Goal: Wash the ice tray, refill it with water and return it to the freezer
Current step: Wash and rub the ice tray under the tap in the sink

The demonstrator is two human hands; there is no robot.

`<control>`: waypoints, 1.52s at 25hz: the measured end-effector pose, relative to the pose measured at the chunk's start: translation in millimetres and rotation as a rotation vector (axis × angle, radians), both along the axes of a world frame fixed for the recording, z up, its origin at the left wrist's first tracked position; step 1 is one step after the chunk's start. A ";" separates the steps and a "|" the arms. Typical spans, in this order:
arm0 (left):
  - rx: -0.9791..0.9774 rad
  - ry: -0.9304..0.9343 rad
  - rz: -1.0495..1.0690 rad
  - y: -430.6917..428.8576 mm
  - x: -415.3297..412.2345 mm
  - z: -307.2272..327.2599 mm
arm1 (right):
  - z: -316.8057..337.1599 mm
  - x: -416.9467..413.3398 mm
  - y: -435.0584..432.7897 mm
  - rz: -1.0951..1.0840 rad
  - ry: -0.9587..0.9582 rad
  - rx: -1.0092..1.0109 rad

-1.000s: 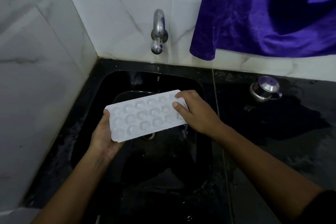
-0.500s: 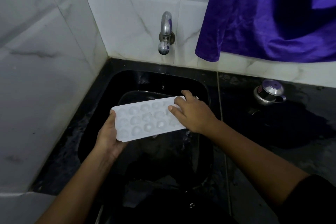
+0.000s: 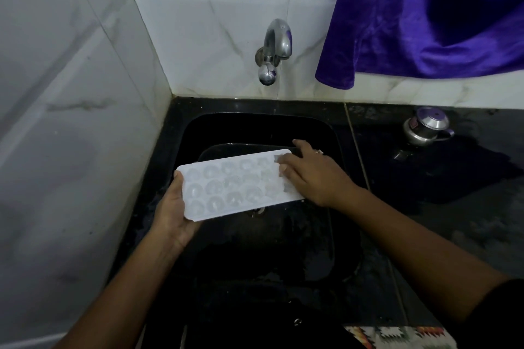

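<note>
Tray of white dimpled plastic [image 3: 226,187] spans nine-to-three before me, left hand [image 3: 173,212] gripping nine, right hand [image 3: 312,176] lying flat-fingered at three.

White veined wall tiles [image 3: 212,37] corner left of the chrome tap [image 3: 273,48], purple cloth [image 3: 425,17] hanging right of it, black desk [image 3: 467,207] below, dim light.
</note>
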State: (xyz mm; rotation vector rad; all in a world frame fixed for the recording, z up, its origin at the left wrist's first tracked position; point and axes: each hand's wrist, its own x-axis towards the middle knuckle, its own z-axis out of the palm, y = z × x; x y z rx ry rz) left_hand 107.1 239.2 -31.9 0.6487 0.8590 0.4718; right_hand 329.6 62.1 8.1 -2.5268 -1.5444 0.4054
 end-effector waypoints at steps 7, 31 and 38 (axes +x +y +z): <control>-0.051 -0.017 -0.063 20.1 -8.1 -10.0 | -12.8 -25.6 4.8 -0.073 0.013 -0.034; -0.061 -0.046 -0.008 -8.3 40.3 -24.3 | -25.7 29.4 -3.9 -0.100 0.004 -0.073; -0.067 -0.038 -0.002 -6.9 42.7 -28.6 | -23.3 33.3 9.3 -0.247 0.419 -0.027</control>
